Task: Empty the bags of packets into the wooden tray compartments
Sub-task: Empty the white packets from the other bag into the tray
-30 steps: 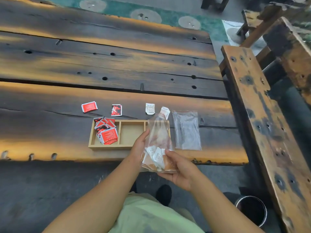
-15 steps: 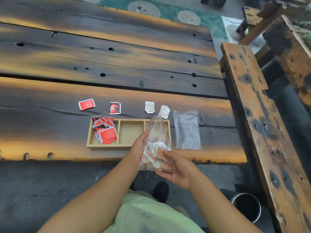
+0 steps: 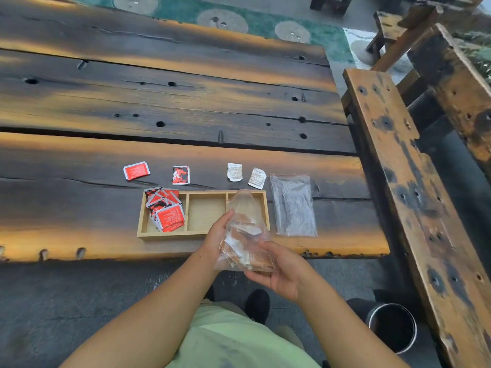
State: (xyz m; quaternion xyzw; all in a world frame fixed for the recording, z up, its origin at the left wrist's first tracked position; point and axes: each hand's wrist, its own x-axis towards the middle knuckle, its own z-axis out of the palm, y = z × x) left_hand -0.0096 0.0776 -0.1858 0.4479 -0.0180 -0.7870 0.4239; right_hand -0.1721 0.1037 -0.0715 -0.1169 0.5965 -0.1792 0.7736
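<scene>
Head view: at left of centre a loose red packet (image 3: 136, 170) lies on the dark plank counter (image 3: 66, 208). Just below and to its right sits the wooden tray (image 3: 170, 234), three compartments side by side; the left one holds a heap of red packets (image 3: 166, 212) with white edges, some showing black print. Above the tray lies a red-and-black packet (image 3: 181, 175).

At centre, the left grip (image 3: 215, 235) is curled on the left side of the clear bag (image 3: 243, 232), pinching it about halfway up. This bag is thin, crumpled and see-through. White and orange-brown packets are bunched in its lower half, and its slack top stands up in front of the tray's right compartment. The right grip (image 3: 285, 272) cups the bag's bottom from below, thumb laid over the front.

Above the tray's right end lie two white packets (image 3: 235, 171). Just right of the tray a second clear bag (image 3: 293, 205) with a red zip strip lies flat. Farther right runs a scorched wooden bench (image 3: 411, 181), and a metal bucket (image 3: 392, 326) stands on the floor at lower right.
</scene>
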